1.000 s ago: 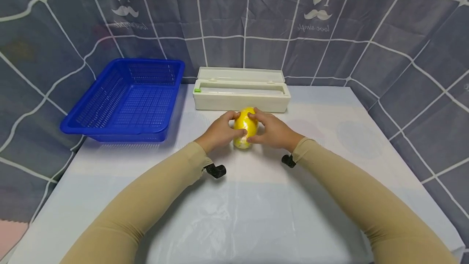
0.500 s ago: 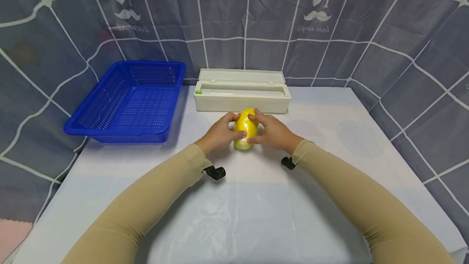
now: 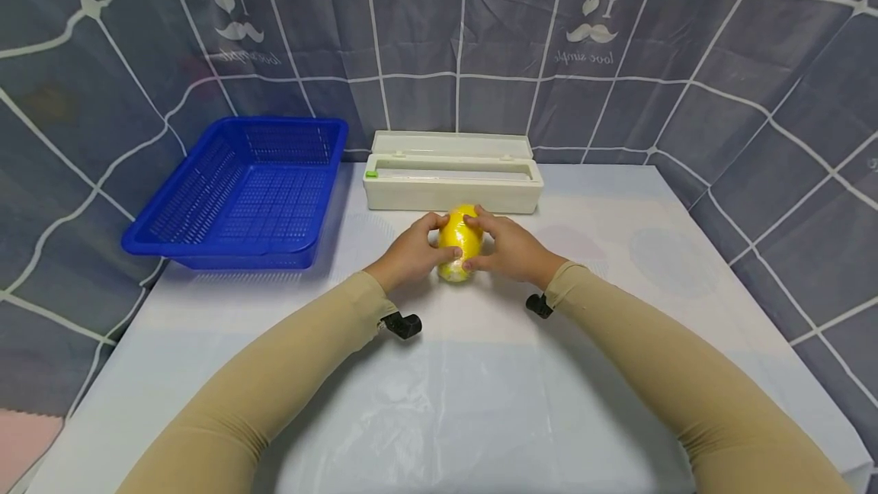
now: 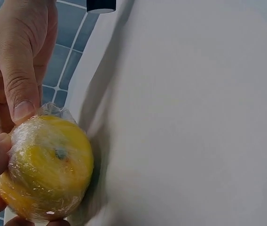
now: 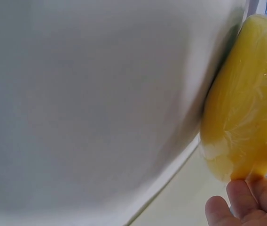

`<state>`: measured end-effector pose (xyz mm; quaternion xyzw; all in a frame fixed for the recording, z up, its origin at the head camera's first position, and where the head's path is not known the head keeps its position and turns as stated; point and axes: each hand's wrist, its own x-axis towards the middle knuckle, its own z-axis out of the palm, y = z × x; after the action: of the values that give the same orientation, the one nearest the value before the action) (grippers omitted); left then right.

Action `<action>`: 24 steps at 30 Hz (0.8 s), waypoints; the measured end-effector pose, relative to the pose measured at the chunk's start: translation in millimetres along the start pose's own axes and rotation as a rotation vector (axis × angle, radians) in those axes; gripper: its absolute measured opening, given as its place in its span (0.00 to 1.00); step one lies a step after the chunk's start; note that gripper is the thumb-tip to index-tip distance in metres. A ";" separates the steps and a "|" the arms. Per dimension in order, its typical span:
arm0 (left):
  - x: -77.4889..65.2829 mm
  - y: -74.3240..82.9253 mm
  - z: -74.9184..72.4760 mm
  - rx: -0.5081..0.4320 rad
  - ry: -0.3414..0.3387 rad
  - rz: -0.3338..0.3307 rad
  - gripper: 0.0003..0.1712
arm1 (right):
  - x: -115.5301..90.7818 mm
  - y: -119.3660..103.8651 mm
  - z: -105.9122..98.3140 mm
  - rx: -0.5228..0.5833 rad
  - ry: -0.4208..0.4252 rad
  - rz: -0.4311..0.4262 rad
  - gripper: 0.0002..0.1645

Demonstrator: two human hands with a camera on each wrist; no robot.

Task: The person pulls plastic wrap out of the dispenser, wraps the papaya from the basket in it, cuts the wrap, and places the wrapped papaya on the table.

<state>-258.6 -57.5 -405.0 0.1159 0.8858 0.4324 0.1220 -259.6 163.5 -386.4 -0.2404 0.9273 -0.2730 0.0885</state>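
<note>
A yellow, oblong fruit (image 3: 459, 235) wrapped in clear cling film is held between my two hands over the middle of the white table. From the left side my left hand (image 3: 413, 251) grips it, the thumb on the near part. My right hand (image 3: 516, 251) holds the opposite side with thumb and fingers. The left wrist view shows the rounded end of the fruit (image 4: 53, 165), with a small dark spot and film bunched by the thumb. In the right wrist view, the film-covered side of the fruit (image 5: 246, 103) looks smooth, with fingertips (image 5: 240, 193) at its lower end.
Just behind the hands stands a white cling film dispenser (image 3: 453, 195), its lid raised and a green slider (image 3: 371, 174) at its left end. A blue plastic basket (image 3: 233, 246) sits at the back left. A grey checked curtain (image 3: 418, 29) surrounds the table (image 3: 466, 402).
Both hands keep their grip on the fruit in nearly the same place. The whole head view has shifted slightly downward in the picture.
</note>
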 end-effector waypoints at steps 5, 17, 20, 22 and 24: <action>2.4 -6.6 -7.0 0.055 -0.065 0.052 0.41 | 0.1 -0.2 -1.0 0.013 -0.007 0.013 0.52; 1.4 -2.8 -13.5 0.096 -0.114 0.060 0.47 | 4.7 8.2 -5.4 0.011 -0.021 -0.018 0.52; 0.2 -5.6 -16.5 0.084 -0.157 0.068 0.49 | 5.4 8.7 -4.0 0.016 -0.028 -0.009 0.52; -0.1 -7.9 -17.3 0.063 -0.168 0.070 0.49 | 5.2 8.7 -3.8 0.021 -0.036 -0.009 0.52; -0.3 -8.6 -17.2 0.044 -0.162 0.072 0.48 | 4.9 8.8 -4.4 0.025 -0.043 -0.016 0.53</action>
<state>-264.6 -75.4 -401.5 0.1850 0.8775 0.4064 0.1750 -268.7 169.6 -387.7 -0.2527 0.9197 -0.2801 0.1091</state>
